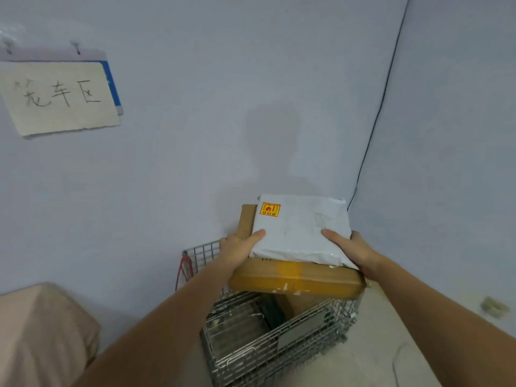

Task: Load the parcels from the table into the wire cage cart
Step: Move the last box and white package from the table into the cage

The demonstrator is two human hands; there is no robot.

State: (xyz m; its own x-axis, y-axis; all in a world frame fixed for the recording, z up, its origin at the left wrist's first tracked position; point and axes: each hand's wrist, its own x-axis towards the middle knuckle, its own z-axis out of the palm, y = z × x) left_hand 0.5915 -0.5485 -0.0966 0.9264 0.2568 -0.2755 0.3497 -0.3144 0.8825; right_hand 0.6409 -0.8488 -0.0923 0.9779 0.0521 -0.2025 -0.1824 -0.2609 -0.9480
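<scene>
I hold a stack of two parcels over the wire cage cart (262,347). The lower one is a flat brown cardboard box (296,280) with yellow tape; a white plastic mailer (298,227) with a small orange sticker lies on top. My left hand (237,247) grips the stack's left edge, thumb on the mailer. On the right edge, my right hand (351,250) grips the same way, thumb on top. Inside the cage a dark parcel and another brown box show beneath the stack.
The cage stands in a room corner against pale blue walls. A handwritten paper sign (58,96) hangs on the left wall. A cloth-covered table corner (42,328) sits at lower left. A black cable (377,115) runs down the corner. A small scrap (494,307) lies on the floor.
</scene>
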